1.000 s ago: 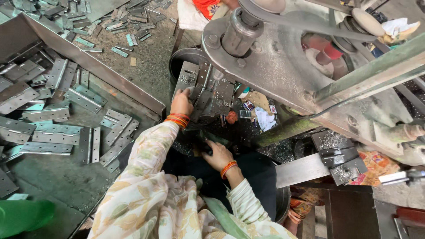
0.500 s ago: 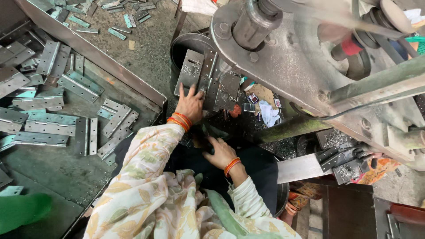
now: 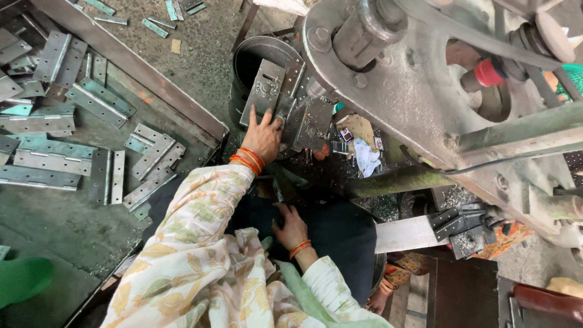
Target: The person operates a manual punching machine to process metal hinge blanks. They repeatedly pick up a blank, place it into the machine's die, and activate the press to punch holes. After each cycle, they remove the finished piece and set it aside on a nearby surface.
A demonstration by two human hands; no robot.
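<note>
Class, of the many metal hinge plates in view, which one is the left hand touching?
The plate leaning at the machine, under the left hand; the others lie loose in the tray.

Hinges (image 3: 103, 109) lie in tray (image 3: 130, 67) left; bucket (image 3: 258, 54) behind left hand (image 3: 262, 136).

Metal workshop, small factory floor. Big grey cast-iron press machine with flywheel (image 3: 425, 91) overhead, piles of flat grey steel hinge plates (image 3: 54, 152) on gritty dark floor (image 3: 200, 54), round dark metal bucket (image 3: 258, 58), metal shavings (image 3: 452, 195) beside machine base.
</note>
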